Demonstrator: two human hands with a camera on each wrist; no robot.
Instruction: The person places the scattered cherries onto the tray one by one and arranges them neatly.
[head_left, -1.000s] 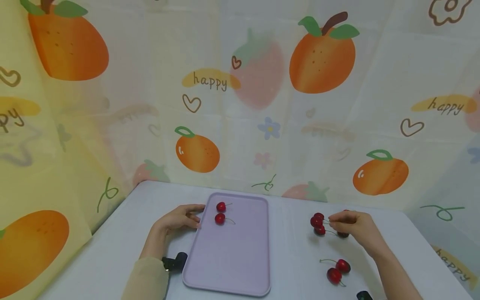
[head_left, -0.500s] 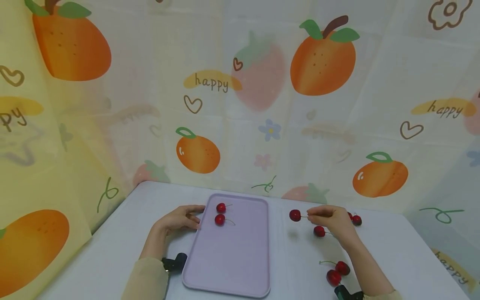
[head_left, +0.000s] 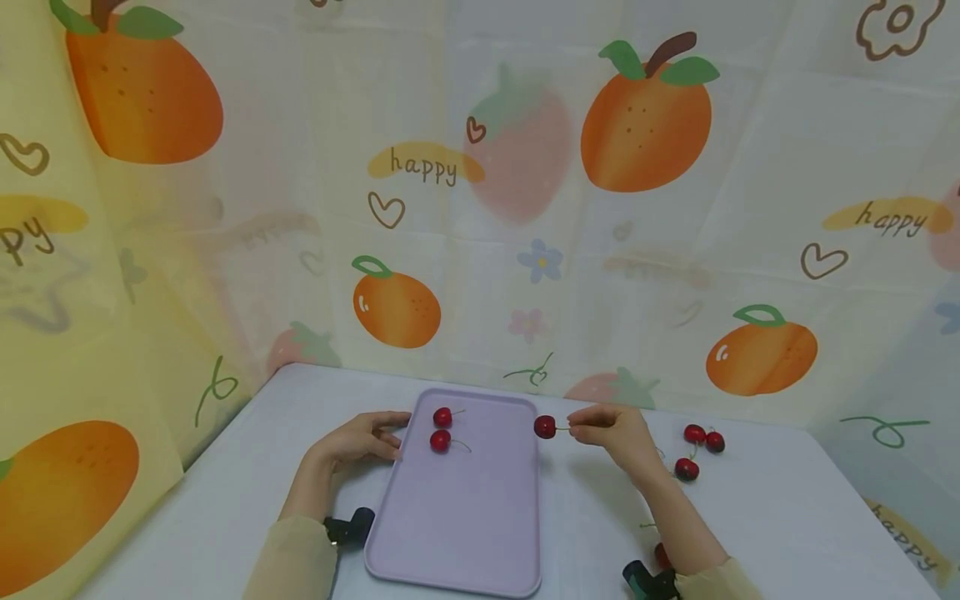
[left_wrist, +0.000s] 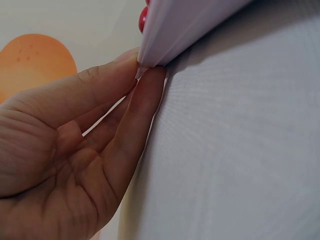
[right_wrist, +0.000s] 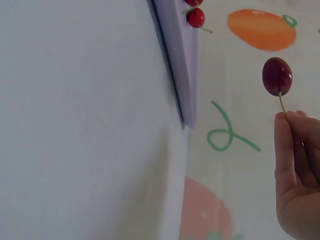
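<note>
My right hand (head_left: 617, 435) pinches a dark red cherry (head_left: 545, 427) by its thin stem. In the head view this cherry overlaps the right rim of the lilac tray (head_left: 457, 517); the right wrist view shows it raised well above the table (right_wrist: 90, 100). Two bright red cherries with stems, one (head_left: 442, 417) behind the other (head_left: 440, 441), lie in the tray's far left part. At the tray's left edge my left hand (head_left: 363, 437) holds the rim between thumb and fingers, as the left wrist view shows close up (left_wrist: 95, 145).
Right of my right forearm lie several cherries (head_left: 694, 434) on the white table. Nearer, another cherry (head_left: 662, 556) is partly hidden behind that forearm and its black wrist camera (head_left: 648, 581). A fruit-printed cloth (head_left: 480, 250) hangs behind the table.
My right hand has lifted a cherry by its stem from the group on the right and carried it left to the tray's right rim. The left hand stays at the tray's edge.
</note>
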